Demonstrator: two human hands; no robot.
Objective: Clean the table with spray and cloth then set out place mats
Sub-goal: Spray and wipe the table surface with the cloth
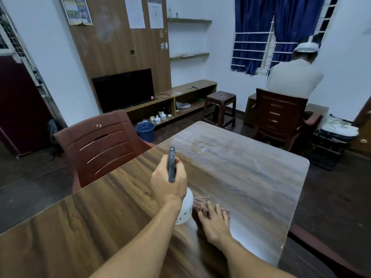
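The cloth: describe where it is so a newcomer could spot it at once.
Start at the big wooden table filling the middle of the view. Near its closer end the right hand lies flat on the cloth, beside the white spray bottle gripped by the left hand. It is the only red-and-white checked fabric there.

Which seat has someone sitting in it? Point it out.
The far chair by the window, a person's back against it. The near chair beside the table and the stool are unoccupied.

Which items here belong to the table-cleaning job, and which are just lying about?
Job: spray bottle in left hand; cloth under right hand; table.
Lying about: chair, bucket, stool, TV, shoes.
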